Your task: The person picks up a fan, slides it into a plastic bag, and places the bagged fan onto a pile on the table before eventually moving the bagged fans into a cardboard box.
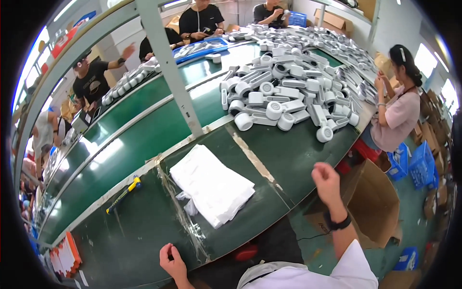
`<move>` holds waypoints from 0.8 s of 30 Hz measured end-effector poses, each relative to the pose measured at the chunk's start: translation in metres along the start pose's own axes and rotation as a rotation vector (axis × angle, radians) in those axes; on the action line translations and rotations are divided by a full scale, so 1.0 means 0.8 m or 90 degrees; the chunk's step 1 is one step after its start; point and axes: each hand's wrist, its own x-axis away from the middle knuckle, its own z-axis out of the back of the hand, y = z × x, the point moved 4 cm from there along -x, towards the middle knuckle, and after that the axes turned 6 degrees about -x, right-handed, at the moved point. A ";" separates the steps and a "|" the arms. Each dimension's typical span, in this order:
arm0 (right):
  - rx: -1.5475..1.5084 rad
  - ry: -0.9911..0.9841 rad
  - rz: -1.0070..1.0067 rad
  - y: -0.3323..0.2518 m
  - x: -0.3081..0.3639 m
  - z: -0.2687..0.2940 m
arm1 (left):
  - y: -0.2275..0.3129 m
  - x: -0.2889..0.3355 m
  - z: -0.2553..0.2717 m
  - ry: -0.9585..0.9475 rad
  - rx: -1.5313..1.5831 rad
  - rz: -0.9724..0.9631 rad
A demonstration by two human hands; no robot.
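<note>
My left hand (173, 263) is over the near edge of the green table (144, 212), its fingers curled in with nothing seen in them. Out to the right, my right hand (328, 185) hangs by the table's right edge with its fingers bent into a loose fist and no object showing. Between the hands, further in, lies a flat stack of white plastic bags (211, 185), touched by neither hand. Beyond it is a large heap of light grey handheld parts (284, 91) with round heads.
A yellow and black hammer (123, 194) lies left of the bags. An open cardboard box (370, 202) stands below my right hand. Orange and white packs (66, 255) sit at the lower left. A metal post (168, 67) rises mid-table. Several people work around; one person (402, 106) stands at right.
</note>
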 end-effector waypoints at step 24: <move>0.401 0.100 0.050 -0.025 -0.201 0.031 | -0.009 -0.006 -0.003 0.014 0.027 0.017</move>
